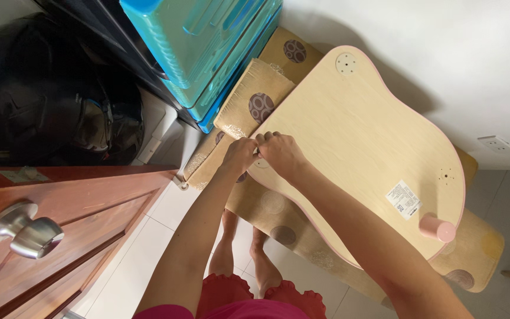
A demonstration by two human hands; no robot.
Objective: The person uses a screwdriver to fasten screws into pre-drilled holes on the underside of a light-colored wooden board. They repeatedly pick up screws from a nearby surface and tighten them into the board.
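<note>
A light wooden tabletop (355, 136) with a pink edge lies upside down on a tan cushion (255, 106) with brown circle patterns. My left hand (240, 155) and my right hand (280, 152) meet at the tabletop's near corner, fingers pinched together on something small that the fingers hide. A short pink leg (437, 227) stands at the right corner. A round white fitting (346, 62) shows at the far corner, and a cluster of small holes (445, 175) at the right. A white sticker (404, 199) sits near the pink leg.
A wooden door (90, 212) with a metal knob (28, 230) stands at the left. A black helmet (42, 88) sits above it. Stacked teal plastic drawers (208, 47) stand behind the cushion. A wall socket (496, 143) is at the right. My bare feet (249, 260) rest on white tiles.
</note>
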